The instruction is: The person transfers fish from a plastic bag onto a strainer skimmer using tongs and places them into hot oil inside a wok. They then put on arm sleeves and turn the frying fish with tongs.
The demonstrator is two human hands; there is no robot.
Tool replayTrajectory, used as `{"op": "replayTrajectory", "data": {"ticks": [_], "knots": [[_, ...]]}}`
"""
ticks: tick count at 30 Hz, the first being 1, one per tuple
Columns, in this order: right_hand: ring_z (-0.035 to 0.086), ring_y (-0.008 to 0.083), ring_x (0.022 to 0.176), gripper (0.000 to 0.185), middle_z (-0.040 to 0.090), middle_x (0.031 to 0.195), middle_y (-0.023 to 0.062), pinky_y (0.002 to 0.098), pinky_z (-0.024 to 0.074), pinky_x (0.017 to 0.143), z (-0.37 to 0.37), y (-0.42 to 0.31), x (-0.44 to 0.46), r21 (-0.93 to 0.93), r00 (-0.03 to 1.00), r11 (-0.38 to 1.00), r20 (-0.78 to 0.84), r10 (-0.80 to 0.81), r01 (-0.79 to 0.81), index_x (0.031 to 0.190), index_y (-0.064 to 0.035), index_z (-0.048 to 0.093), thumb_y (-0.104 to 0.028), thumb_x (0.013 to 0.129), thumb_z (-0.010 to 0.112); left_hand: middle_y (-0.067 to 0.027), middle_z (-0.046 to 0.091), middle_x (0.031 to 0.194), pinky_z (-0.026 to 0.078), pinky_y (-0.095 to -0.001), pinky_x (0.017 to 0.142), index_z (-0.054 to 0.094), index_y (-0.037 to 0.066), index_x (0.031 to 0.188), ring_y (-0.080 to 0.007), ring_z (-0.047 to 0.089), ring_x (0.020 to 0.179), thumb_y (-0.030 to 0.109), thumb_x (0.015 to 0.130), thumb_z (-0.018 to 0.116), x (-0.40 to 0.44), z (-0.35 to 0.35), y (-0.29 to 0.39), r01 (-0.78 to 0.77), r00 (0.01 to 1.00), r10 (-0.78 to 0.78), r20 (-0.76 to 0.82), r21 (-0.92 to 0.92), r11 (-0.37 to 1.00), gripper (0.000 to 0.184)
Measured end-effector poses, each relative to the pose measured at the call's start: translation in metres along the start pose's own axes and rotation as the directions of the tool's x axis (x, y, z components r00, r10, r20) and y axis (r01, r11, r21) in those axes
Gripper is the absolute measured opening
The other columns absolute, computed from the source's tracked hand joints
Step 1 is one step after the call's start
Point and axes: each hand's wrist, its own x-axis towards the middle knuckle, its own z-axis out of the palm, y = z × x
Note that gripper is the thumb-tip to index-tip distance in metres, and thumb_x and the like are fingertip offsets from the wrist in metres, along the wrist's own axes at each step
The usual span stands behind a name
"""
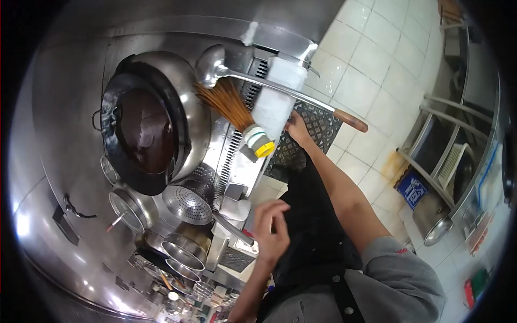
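Note:
My left hand (273, 229) is raised in front of my black apron (318, 226). Its fingers are loosely curled with a gap to the thumb, slightly blurred, and I see nothing in them. My right hand (296, 129) reaches to the stove's front edge, beside a long white block-like thing (279, 94). Its fingertips are partly hidden there, so whether they hold anything does not show. A ladle (291, 92) with a wooden handle end lies across the white thing. Near it rests a bamboo wok brush (229, 107) with a yellow-ended, wrapped handle.
A dark wok (111, 134) holding brown liquid sits on the stove. A perforated strainer (187, 204) and several metal pots (184, 252) stand beside it. A black mat (309, 121) lies on the tiled floor (366, 70). Metal shelving (458, 118) stands on the opposite side.

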Motion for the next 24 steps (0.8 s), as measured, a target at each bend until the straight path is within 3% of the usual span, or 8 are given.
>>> {"op": "replayTrajectory", "data": {"ticks": [5, 8, 15, 18, 20, 22, 23, 24], "knots": [[0.068, 0.0203, 0.098, 0.077, 0.058, 0.139, 0.0192, 0.0337, 0.0518, 0.09, -0.008, 0.004, -0.001, 0.036, 0.988, 0.994, 0.119, 0.1, -0.105, 0.15, 0.0038, 0.04, -0.02, 0.087, 0.077, -0.0151, 0.066, 0.105, 0.053, -0.0376, 0.082, 0.066, 0.003, 0.105, -0.0323, 0.067, 0.097, -0.016, 0.088, 0.054, -0.027, 0.033, 0.002, 0.087, 0.935, -0.034, 0.354, -0.134, 0.987, 0.028], [0.068, 0.022, 0.098, 0.08, 0.056, 0.142, 0.0212, 0.0336, 0.0516, 0.091, -0.011, -0.003, -0.004, -0.034, 0.987, 0.993, 0.118, 0.113, -0.109, 0.151, 0.0043, 0.038, -0.024, 0.087, 0.077, -0.0153, 0.065, 0.103, 0.053, -0.038, 0.081, 0.065, 0.002, 0.104, -0.0324, 0.067, 0.096, -0.016, 0.088, 0.054, -0.011, 0.037, 0.007, 0.042, 0.93, 0.005, 0.368, -0.119, 0.992, 0.027], [0.058, 0.0328, 0.129, 0.084, 0.055, 0.143, 0.0236, 0.0364, 0.0434, 0.109, -0.05, -0.029, -0.025, -0.397, 0.989, 0.91, 0.035, 0.146, -0.12, 0.149, 0.0068, 0.04, -0.032, 0.085, 0.078, -0.0138, 0.065, 0.102, 0.053, -0.0392, 0.083, 0.065, 0.003, 0.104, -0.0324, 0.066, 0.096, -0.013, 0.088, 0.053, 0.005, 0.032, 0.026, 0.076, 0.952, -0.013, 0.307, -0.195, 0.978, 0.025], [0.069, 0.0197, 0.09, 0.074, 0.065, 0.129, 0.0167, 0.0315, 0.0553, 0.075, -0.089, 0.02, -0.016, -0.576, 0.999, 0.817, 0.029, 0.035, -0.012, 0.149, 0.0033, 0.043, -0.027, 0.088, 0.073, -0.0129, 0.064, 0.101, 0.054, -0.0404, 0.084, 0.064, 0.003, 0.104, -0.0322, 0.065, 0.096, -0.011, 0.088, 0.054, -0.006, 0.021, 0.025, 0.023, 0.953, 0.03, 0.301, -0.17, 0.985, 0.024], [0.072, 0.0272, 0.097, 0.058, 0.073, 0.11, 0.0215, 0.0365, 0.0548, 0.086, -0.124, 0.028, -0.025, -0.471, 0.969, 0.869, 0.098, 0.225, -0.154, 0.134, 0.0061, 0.059, -0.029, 0.089, 0.068, -0.0125, 0.064, 0.1, 0.053, -0.0419, 0.085, 0.064, 0.004, 0.103, -0.0323, 0.064, 0.097, -0.01, 0.088, 0.054, -0.018, 0.007, 0.027, 0.014, 0.958, 0.027, 0.285, -0.143, 0.99, 0.023], [0.071, 0.0375, 0.085, 0.027, 0.071, 0.088, 0.0225, 0.0456, 0.0568, 0.076, -0.153, 0.0, -0.045, -0.735, 0.931, 0.675, 0.197, 0.307, -0.067, 0.093, 0.0006, 0.069, -0.024, 0.086, 0.06, -0.0129, 0.064, 0.1, 0.053, -0.0432, 0.086, 0.064, 0.005, 0.103, -0.0331, 0.064, 0.097, -0.008, 0.088, 0.055, -0.028, -0.009, 0.022, 0.016, 0.982, 0.007, 0.188, -0.119, 0.993, 0.022], [0.069, 0.0427, 0.088, 0.02, 0.07, 0.09, 0.0228, 0.0509, 0.056, 0.078, -0.185, 0.038, -0.034, -0.853, 0.854, 0.206, 0.508, 0.116, 0.48, 0.087, -0.0011, 0.065, -0.019, 0.083, 0.057, -0.0132, 0.064, 0.099, 0.053, -0.0439, 0.086, 0.064, 0.005, 0.104, -0.0335, 0.064, 0.097, -0.007, 0.089, 0.055, -0.035, -0.017, 0.018, 0.027, 0.992, -0.013, 0.129, -0.108, 0.994, 0.021], [0.069, 0.0446, 0.094, 0.023, 0.07, 0.097, 0.0254, 0.0537, 0.0553, 0.082, -0.188, 0.0, -0.055, -0.89, 0.871, 0.28, 0.427, 0.241, 0.359, 0.092, -0.0027, 0.069, -0.02, 0.084, 0.057, -0.0135, 0.065, 0.1, 0.053, -0.0427, 0.085, 0.065, 0.004, 0.104, -0.0336, 0.065, 0.098, -0.006, 0.09, 0.055, -0.042, -0.025, 0.012, 0.052, 0.997, -0.045, 0.068, -0.116, 0.992, 0.02]]}}
